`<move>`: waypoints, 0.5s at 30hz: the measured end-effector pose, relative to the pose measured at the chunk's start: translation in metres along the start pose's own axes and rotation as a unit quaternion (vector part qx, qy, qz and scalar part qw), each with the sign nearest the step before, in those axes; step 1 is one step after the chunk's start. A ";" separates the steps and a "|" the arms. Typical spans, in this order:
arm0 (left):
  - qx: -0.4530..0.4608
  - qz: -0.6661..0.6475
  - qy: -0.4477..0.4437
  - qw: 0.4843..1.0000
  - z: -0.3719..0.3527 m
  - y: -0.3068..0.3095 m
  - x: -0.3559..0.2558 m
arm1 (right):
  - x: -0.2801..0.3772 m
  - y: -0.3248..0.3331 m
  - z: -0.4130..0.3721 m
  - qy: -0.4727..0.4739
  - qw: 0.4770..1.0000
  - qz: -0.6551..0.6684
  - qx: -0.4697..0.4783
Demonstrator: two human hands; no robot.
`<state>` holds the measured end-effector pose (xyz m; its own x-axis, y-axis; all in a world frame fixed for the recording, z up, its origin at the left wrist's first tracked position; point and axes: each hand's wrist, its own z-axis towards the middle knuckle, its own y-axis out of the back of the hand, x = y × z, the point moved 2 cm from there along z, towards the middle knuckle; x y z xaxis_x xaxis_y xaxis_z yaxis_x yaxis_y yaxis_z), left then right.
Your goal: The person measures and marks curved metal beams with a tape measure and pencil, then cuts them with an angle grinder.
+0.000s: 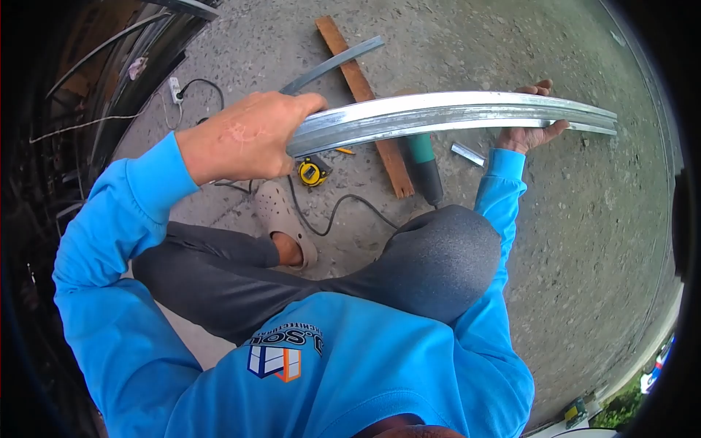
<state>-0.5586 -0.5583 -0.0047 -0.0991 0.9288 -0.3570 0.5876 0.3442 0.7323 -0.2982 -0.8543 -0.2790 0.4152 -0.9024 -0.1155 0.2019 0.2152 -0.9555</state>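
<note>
A long silvery metal channel (438, 109) spans across in front of me, above the floor, looking curved in this wide view. Its left end is gripped by my left hand (237, 139), with the fingers wrapped round it. Nearer the far end, my right hand (520, 139) holds the channel from below, fingers on one side and thumb on the other. Below the channel lies a green and black corded power tool (422, 157), partly hidden by it. A yellow and black tape measure (313, 171) rests on the floor near my left hand.
A brown wooden board (349, 69) lies on the concrete, with a metal strip (336, 64) across it. A short metal offcut (467, 154) and a black cord (336, 213) are on the floor. A white power strip (175, 90) stands near dark metal lengths at left.
</note>
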 end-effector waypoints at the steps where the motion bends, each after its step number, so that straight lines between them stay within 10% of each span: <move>1: -0.006 -0.009 0.016 1.000 -0.007 -0.004 0.016 | -0.010 0.001 -0.003 0.024 0.999 -0.026 -0.009; 15: -0.163 -0.189 -0.116 0.961 0.045 -0.095 0.118 | 0.000 -0.199 0.050 0.122 0.907 -0.402 -0.003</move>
<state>-0.5904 -0.4877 -0.1425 -0.0526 0.6867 -0.7251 0.2576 0.7108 0.6545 -0.2935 -0.8788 -0.0756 -0.0740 -0.8223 0.5642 0.3467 -0.5517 -0.7586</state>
